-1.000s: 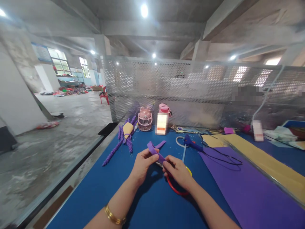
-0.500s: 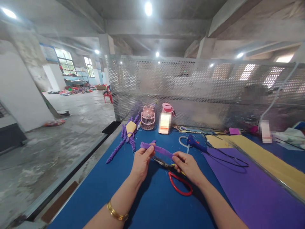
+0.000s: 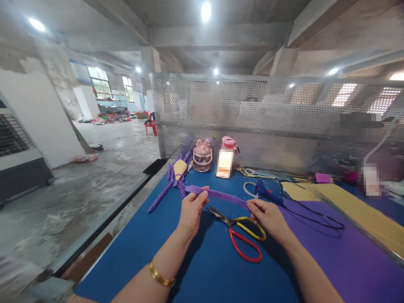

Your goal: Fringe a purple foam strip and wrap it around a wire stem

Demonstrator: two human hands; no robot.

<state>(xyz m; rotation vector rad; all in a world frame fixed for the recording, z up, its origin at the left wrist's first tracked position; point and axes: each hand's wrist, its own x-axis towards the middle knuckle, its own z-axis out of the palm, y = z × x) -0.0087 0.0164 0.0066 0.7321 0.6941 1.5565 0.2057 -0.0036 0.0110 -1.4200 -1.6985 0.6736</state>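
Observation:
A narrow purple strip (image 3: 225, 196), felt-like in look, is stretched between my two hands above the blue table. My left hand (image 3: 192, 210) pinches it near its left end, with a short piece sticking out past the fingers. The right end is pinched in my right hand (image 3: 265, 213). Below the strip lie scissors (image 3: 227, 221) with one red and one yellow handle, blades pointing up and left. My right fingertips are over the yellow handle; whether they touch it I cannot tell.
Purple braided pieces with a tan wrap (image 3: 180, 170) lie at the back left. Behind are a pink bottle (image 3: 202, 156) and a lit phone (image 3: 224, 164). A blue glue gun (image 3: 268, 192) with a black cord rests beside a purple sheet (image 3: 334, 252). A perforated metal screen (image 3: 265, 113) bounds the table.
My hands have moved apart, pulling the strip longer and straighter. More of the scissors, including the yellow handle, now shows. The whole view has shifted, with things appearing further right.

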